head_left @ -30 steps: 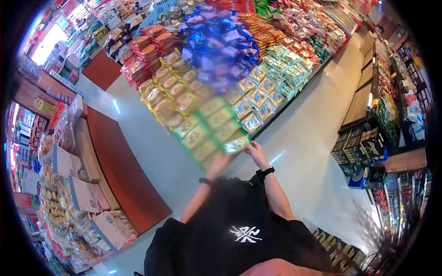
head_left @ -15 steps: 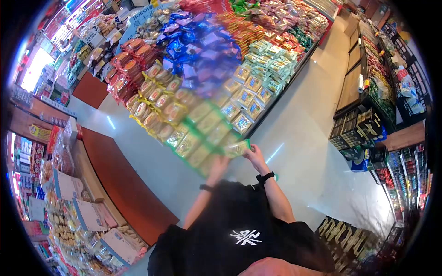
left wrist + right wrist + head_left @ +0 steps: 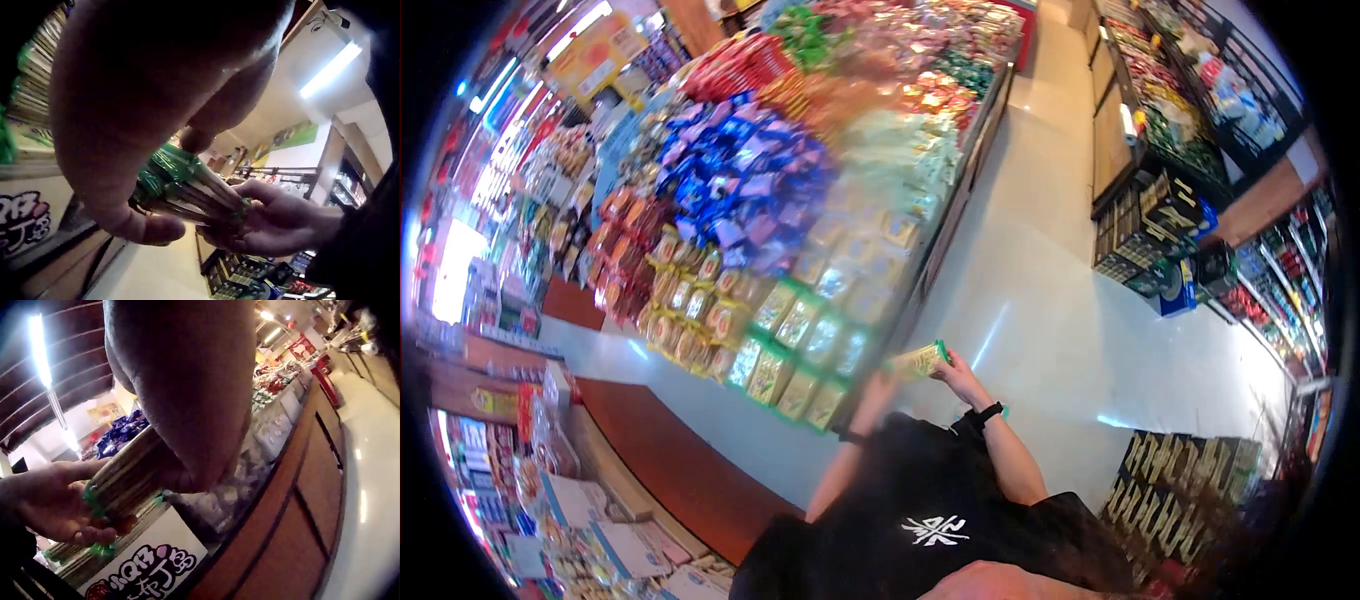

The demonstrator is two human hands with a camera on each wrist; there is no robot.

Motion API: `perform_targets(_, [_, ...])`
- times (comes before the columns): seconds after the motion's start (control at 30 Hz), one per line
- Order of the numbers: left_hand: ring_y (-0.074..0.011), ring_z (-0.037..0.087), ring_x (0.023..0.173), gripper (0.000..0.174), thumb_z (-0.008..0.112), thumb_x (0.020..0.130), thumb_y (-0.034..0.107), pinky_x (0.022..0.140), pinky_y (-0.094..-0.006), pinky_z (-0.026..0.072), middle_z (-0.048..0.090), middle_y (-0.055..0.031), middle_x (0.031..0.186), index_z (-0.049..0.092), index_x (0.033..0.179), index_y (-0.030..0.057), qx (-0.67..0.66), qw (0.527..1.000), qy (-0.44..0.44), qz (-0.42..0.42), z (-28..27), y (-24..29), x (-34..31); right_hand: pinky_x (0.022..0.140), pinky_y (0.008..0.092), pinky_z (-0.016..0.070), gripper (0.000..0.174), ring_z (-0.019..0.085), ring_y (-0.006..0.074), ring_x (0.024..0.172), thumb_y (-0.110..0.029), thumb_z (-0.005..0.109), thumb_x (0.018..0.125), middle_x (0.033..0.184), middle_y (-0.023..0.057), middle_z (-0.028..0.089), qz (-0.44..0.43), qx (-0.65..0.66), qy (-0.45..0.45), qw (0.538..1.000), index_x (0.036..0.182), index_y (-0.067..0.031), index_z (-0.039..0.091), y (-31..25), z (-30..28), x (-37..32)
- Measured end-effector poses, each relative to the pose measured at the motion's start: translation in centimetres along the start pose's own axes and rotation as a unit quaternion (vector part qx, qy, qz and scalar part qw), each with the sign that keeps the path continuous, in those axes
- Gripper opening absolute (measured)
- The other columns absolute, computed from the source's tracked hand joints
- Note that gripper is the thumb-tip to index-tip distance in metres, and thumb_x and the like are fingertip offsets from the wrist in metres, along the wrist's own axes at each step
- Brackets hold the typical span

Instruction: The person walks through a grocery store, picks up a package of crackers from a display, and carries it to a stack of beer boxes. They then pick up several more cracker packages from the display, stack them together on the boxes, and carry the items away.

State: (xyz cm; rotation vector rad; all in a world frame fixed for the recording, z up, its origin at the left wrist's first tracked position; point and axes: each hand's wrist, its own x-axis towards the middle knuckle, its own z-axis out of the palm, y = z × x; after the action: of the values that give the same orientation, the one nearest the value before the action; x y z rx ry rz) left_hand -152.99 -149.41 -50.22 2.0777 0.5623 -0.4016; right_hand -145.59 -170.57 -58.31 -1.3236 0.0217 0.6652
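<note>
Both hands hold a green-edged snack packet (image 3: 922, 360) with pale, layered contents, close beside the corner of the display stand. My left hand (image 3: 874, 402) grips its left end and looks blurred in the head view. At the other end, my right hand (image 3: 962, 382) pinches the green edge. In the left wrist view, thin layers show along the side of the packet (image 3: 187, 187), with the right hand (image 3: 275, 219) at its far end. The right wrist view shows the left hand's fingers (image 3: 94, 534) curled under the packet (image 3: 128, 478). Similar green-edged packets (image 3: 785, 360) lie in rows on the stand.
Blue snack bags (image 3: 740, 180), yellow-tied packs (image 3: 685, 310) and pale packets (image 3: 900, 150) fill the stand. A white sign (image 3: 156, 562) fronts it. A brown counter (image 3: 670, 460) stands at left, shelving (image 3: 1170, 140) at right, with floor (image 3: 1030, 240) between stand and shelving.
The view has turned, so the stand sits further left. The packet in both hands has come away from the stand's rows, and the hands are slightly lower in the view.
</note>
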Motion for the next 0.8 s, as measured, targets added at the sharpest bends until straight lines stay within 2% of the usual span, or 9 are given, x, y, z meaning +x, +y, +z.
perform_targets(0.07, [-0.0359, 0.061, 0.109, 0.074, 0.046, 0.093, 0.059, 0.092, -0.0425, 0.0465, 0.062, -0.0248, 0.118, 0.049, 0.128, -0.0056, -0.04, 0.998, -0.049, 0.018, 0.7, 3.0, -0.4, 0.097, 0.0394, 0.0492, 0.044, 0.058, 0.0218, 0.112, -0.013, 0.052, 0.097, 0.125, 0.0115, 0.055, -0.004, -0.02, -0.023, 1.0, 0.137, -0.0022, 0.038, -1.2, -1.5, -1.5])
perform_targets(0.1, [-0.033, 0.063, 0.103, 0.069, 0.041, 0.096, 0.058, 0.088, -0.0421, 0.0481, 0.064, -0.022, 0.113, 0.049, 0.128, -0.0028, 0.045, 0.994, -0.087, -0.051, 1.0, 5.2, -0.3, 0.099, 0.0387, 0.0481, 0.044, 0.055, 0.0215, 0.116, -0.015, 0.051, 0.097, 0.128, 0.0098, 0.054, 0.01, -0.031, -0.015, 0.999, 0.138, -0.0031, 0.039, -1.5, -2.4, -2.2])
perform_targets(0.23, [-0.024, 0.063, 0.092, 0.059, 0.038, 0.1, 0.052, 0.081, -0.0386, 0.0502, 0.064, -0.0158, 0.11, 0.049, 0.13, 0.0026, -0.053, 0.98, -0.18, 0.058, 5.7, 7.4, 0.9, 0.098, 0.0383, 0.0471, 0.046, 0.055, 0.02, 0.113, -0.019, 0.052, 0.097, 0.126, 0.0083, 0.055, 0.026, -0.018, 0.003, 0.999, 0.138, -0.0039, 0.04, -3.5, -6.8, -5.3])
perform_targets(0.33, [-0.0212, 0.062, 0.086, 0.058, 0.037, 0.1, 0.051, 0.077, -0.0363, 0.0506, 0.063, -0.0138, 0.108, 0.048, 0.131, 0.0027, 0.009, 0.971, -0.237, 0.031, 9.1, 12.2, 1.0, 0.093, 0.0368, 0.048, 0.045, 0.055, 0.0182, 0.11, -0.022, 0.054, 0.097, 0.125, 0.0082, 0.055, -0.026, -0.009, 0.052, 0.998, 0.136, -0.0044, 0.042, -4.6, -10.6, -8.3])
perform_targets(0.37, [-0.0199, 0.061, 0.081, 0.057, 0.035, 0.101, 0.05, 0.073, -0.0356, 0.0507, 0.063, -0.0124, 0.105, 0.048, 0.131, 0.0028, -0.008, 0.966, -0.255, 0.054, 11.8, 11.0, 2.6, 0.091, 0.036, 0.0482, 0.045, 0.056, 0.0177, 0.108, -0.023, 0.054, 0.096, 0.124, 0.0081, 0.056, -0.025, -0.014, 0.076, 0.997, 0.135, -0.0045, 0.043, -4.8, -12.1, -9.3])
perform_targets(0.47, [-0.0215, 0.062, 0.082, 0.083, 0.04, 0.089, 0.071, 0.065, -0.0361, 0.0487, 0.064, -0.0162, 0.097, 0.054, 0.126, -0.0023, -0.003, 0.947, -0.311, 0.084, 17.8, 12.7, 4.4, 0.087, 0.0341, 0.0486, 0.043, 0.056, 0.016, 0.103, -0.026, 0.056, 0.096, 0.119, 0.0074, 0.058, -0.005, -0.016, 0.152, 0.988, 0.132, -0.0048, 0.046, -4.6, -16.8, -12.7])
perform_targets(0.6, [-0.0218, 0.06, 0.088, 0.061, 0.034, 0.1, 0.053, 0.077, -0.0356, 0.0501, 0.063, -0.0119, 0.105, 0.051, 0.127, 0.0014, 0.098, 0.912, -0.371, 0.148, 25.7, 15.8, 6.2, 0.084, 0.0322, 0.0482, 0.039, 0.057, 0.0139, 0.095, -0.027, 0.057, 0.096, 0.109, 0.0057, 0.062, -0.002, -0.006, 0.24, 0.971, 0.126, -0.0039, 0.05, -4.6, -22.7, -17.4])
perform_targets(0.67, [-0.024, 0.06, 0.092, 0.061, 0.034, 0.1, 0.053, 0.08, -0.0367, 0.0498, 0.063, -0.013, 0.107, 0.052, 0.125, 0.0003, 0.092, 0.886, -0.384, 0.244, 27.0, 21.5, 2.9, 0.083, 0.0309, 0.048, 0.037, 0.057, 0.0131, 0.093, -0.026, 0.057, 0.096, 0.105, 0.0051, 0.063, -0.025, 0.038, 0.267, 0.963, 0.124, -0.003, 0.052, -5.5, -24.3, -20.4])
perform_targets(0.8, [-0.0253, 0.06, 0.095, 0.062, 0.035, 0.1, 0.052, 0.082, -0.0384, 0.0494, 0.063, -0.0162, 0.109, 0.05, 0.124, -0.0031, 0.101, 0.852, -0.454, 0.24, 34.4, 24.6, 2.5, 0.08, 0.0288, 0.048, 0.034, 0.057, 0.012, 0.089, -0.025, 0.056, 0.097, 0.102, 0.0057, 0.063, -0.102, 0.105, 0.353, 0.924, 0.12, -0.0003, 0.053, -5.8, -27.5, -25.0])
